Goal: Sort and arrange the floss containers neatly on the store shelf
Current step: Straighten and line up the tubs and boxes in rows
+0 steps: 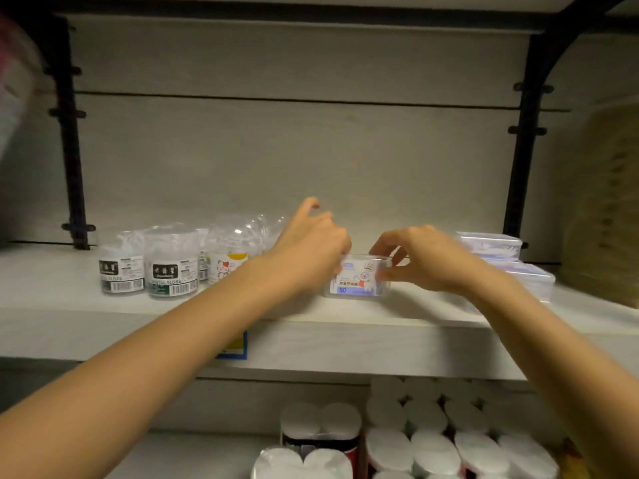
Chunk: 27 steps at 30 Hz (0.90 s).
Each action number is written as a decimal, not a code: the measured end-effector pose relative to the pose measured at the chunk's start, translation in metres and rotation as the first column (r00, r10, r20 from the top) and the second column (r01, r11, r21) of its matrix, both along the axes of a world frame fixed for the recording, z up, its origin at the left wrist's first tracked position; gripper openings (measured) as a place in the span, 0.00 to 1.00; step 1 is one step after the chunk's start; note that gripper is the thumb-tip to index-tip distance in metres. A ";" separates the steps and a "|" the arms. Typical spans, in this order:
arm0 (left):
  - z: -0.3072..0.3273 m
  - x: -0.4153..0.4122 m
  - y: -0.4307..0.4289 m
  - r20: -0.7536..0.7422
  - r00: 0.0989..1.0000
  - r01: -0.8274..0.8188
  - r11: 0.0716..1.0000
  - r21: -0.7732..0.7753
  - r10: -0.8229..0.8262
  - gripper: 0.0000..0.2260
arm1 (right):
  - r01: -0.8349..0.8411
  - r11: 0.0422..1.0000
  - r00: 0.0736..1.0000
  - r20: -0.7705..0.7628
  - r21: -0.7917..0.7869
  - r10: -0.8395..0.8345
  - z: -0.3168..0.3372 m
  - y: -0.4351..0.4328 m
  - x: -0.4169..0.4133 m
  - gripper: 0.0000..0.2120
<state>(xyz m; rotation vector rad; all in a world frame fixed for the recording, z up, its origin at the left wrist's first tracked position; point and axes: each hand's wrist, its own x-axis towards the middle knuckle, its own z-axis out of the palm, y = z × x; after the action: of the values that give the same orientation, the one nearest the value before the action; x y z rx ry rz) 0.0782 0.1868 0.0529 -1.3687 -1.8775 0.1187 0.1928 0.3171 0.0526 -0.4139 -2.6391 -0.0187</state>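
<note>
A clear rectangular floss box [358, 280] with a blue and white cartoon label stands on its side on the pale shelf [311, 344]. My left hand [311, 243] grips its left end and my right hand [420, 259] pinches its right end. To the left stand two round floss tubs with black labels [121, 262] [172, 266], a tub with a cat label [226, 259] beside them, and more clear tubs behind. At the right, flat clear floss boxes [492, 245] [529, 280] lie stacked, the far ones behind the near ones.
Black shelf brackets [71, 133] [529, 133] run up the back wall. A woven tan item [608, 209] stands at the far right. A blue and yellow price tag [235, 347] hangs on the shelf's front. Wrapped paper rolls [432, 430] fill the shelf below.
</note>
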 end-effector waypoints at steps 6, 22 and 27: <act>0.012 0.007 0.028 -0.087 0.983 -0.168 0.981 -0.094 0.160 0.08 | 0.057 0.998 0.997 0.047 0.021 -0.058 0.004 0.024 -0.038 0.14; -0.001 0.058 0.061 0.593 0.670 0.212 0.880 0.425 -0.447 0.11 | 0.240 0.967 0.920 -0.299 -0.087 -0.255 0.034 0.042 0.115 0.12; -0.011 0.073 0.095 0.851 0.408 0.178 0.943 0.281 -0.331 0.16 | 0.423 0.859 0.870 -0.136 -0.287 -0.474 0.015 0.077 0.141 0.22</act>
<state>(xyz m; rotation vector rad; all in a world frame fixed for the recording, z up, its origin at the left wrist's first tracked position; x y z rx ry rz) 0.1507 0.2820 0.0416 -1.7690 -2.3626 -1.1296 0.3338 0.3939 0.0681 -1.0591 -2.2910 0.1968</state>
